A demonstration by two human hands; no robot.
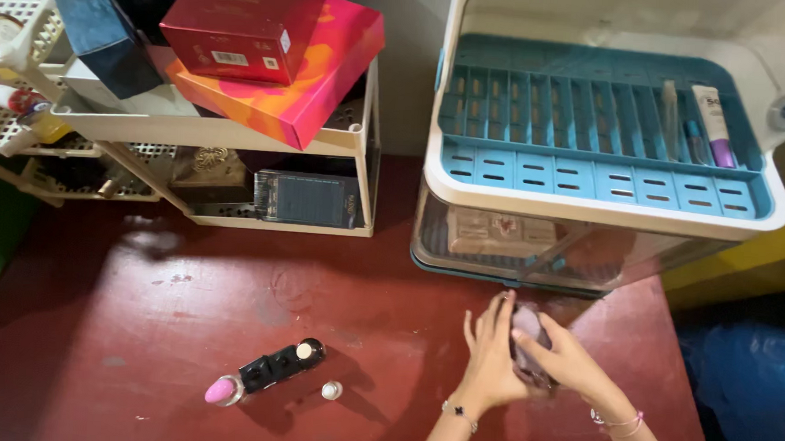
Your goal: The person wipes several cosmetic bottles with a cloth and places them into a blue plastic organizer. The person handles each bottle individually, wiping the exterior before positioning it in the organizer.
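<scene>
**Both hands wrapped round a small dark object at the table's edge**

The left hand [490,357] and right hand [563,360] are pressed together around a small dark purplish object [528,345], fingers closed on it from both sides, held just above the red table [141,324]. I cannot tell what it is; it is blurred and mostly covered by the fingers.

Directly beyond the grip stands a clear-fronted cabinet [506,247] with a blue rack [590,150] on top, where a white tube [713,120] lies at the far right. Well off to the left of the hands a black bottle with a pink end [267,371] lies on its side, with a small round cap [332,390] just beside it. Farther back on that side is a white shelf unit [343,139] stacked with a red box [242,24] and a pink-orange box [315,80].

What could go wrong, to my eye: the held thing looks smooth, and a slip would drop it onto the hard tabletop near the right edge. The lying bottle could roll if the table is knocked.
</scene>
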